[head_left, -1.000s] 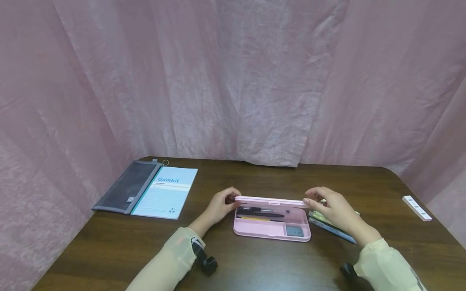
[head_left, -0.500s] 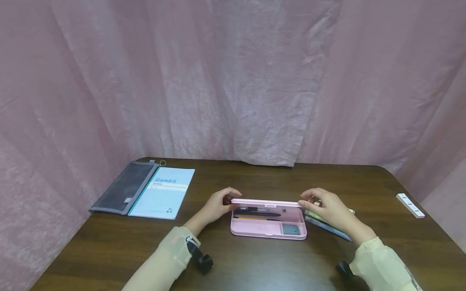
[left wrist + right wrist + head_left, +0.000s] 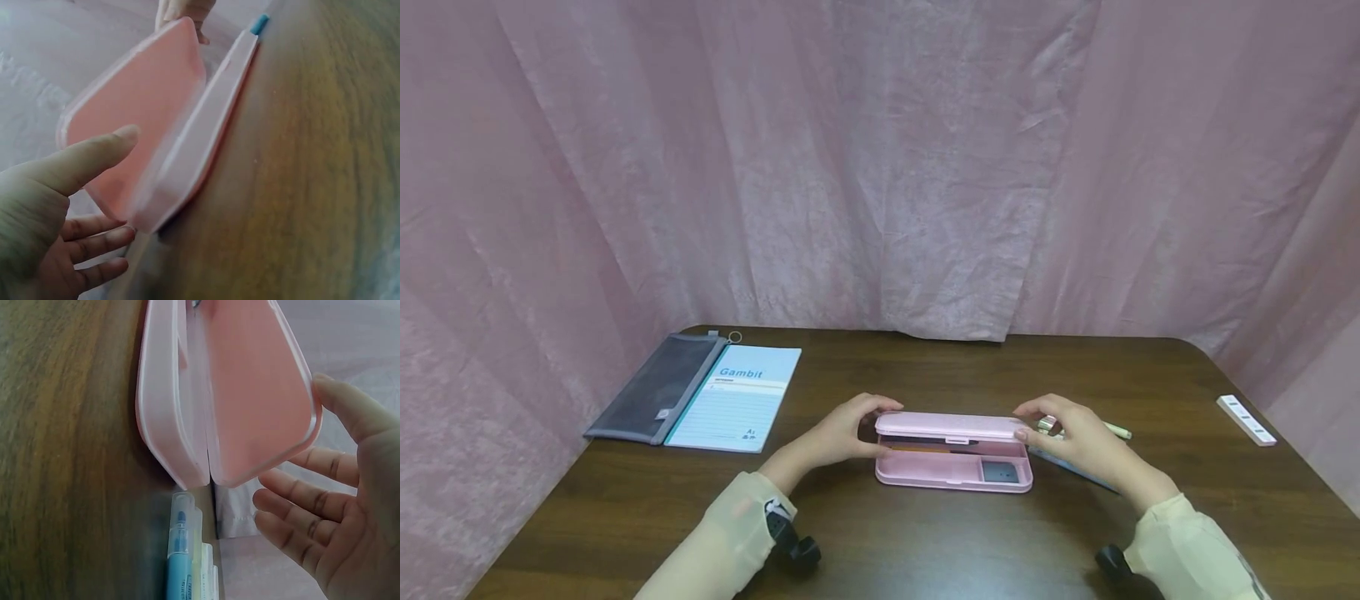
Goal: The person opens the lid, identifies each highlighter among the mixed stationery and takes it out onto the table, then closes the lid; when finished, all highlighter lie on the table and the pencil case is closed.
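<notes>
A pink pencil case (image 3: 928, 472) lies on the table with its lid (image 3: 958, 425) tilted partway down over the base. A grey-blue eraser (image 3: 1000, 472) sits in its front right compartment; a yellow pencil (image 3: 925, 450) shows under the lid, which hides most of the back compartment. My left hand (image 3: 838, 429) is at the case's left end, fingers extended near the lid's back corner, thumb held straight in front of the opening (image 3: 100, 156). My right hand (image 3: 1075, 433) holds the lid's right end, thumb on its edge and index finger behind (image 3: 350, 475).
Highlighters, one blue (image 3: 180, 569), lie right of the case, partly under my right hand. A Gambit notebook (image 3: 737, 400) and a grey mesh zip pouch (image 3: 658, 387) lie at left. A white strip (image 3: 1246, 420) is near the right edge; a pink curtain (image 3: 880, 167) hangs behind.
The lid has swung forward and down, so its top now shows and the pens inside are mostly covered. My left thumb has moved from the lid's edge to lower by the base.
</notes>
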### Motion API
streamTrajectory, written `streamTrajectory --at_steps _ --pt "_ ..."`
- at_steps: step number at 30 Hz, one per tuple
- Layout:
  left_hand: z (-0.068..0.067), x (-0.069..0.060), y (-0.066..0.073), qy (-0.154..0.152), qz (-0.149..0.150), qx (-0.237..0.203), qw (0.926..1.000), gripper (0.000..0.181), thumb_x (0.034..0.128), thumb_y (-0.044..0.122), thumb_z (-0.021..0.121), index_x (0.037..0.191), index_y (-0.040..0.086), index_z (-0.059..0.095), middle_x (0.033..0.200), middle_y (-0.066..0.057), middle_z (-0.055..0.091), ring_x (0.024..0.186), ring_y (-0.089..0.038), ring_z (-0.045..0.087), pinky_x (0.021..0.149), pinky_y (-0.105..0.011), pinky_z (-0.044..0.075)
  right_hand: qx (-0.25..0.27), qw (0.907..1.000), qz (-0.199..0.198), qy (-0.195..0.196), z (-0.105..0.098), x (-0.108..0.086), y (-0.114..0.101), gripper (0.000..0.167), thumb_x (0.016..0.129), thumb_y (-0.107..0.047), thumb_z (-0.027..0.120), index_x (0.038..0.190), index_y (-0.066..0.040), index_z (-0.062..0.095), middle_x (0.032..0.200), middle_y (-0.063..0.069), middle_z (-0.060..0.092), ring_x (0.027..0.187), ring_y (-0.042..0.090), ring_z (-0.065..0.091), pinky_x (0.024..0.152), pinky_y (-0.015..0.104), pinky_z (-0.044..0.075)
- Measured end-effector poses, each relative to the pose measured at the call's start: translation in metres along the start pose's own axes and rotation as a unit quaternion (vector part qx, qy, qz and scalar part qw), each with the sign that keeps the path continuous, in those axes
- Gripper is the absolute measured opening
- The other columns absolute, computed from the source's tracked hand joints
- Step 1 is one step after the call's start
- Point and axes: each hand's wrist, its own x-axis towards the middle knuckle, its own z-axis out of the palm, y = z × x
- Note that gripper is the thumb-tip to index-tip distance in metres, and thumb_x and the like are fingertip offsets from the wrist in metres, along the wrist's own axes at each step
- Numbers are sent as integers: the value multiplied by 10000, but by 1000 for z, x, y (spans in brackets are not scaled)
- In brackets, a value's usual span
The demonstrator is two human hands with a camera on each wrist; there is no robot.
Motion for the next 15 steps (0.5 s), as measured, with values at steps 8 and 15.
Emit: streamTrajectory --at_steps 8,15 --pt "-6 -2 16 -491 -167 285 9982 693 759 400 800 1360 197 521 1341 -39 522 1254 -198 488 1061 -463 417 66 9988 -465 -100 7 -1 4 332 866 -302 705 1138 -118 659 1132 4 671 1036 235 618 806 355 537" --pt "-4 0 27 -522 -202 509 9971 674 790 461 751 1370 208 518 1368 -48 509 1284 -220 474 1075 -483 401 46 9988 -467 -110 15 -1 3 398 833 -333 738 1152 -109 657 1181 59 657 1081 250 624 872 423 529"
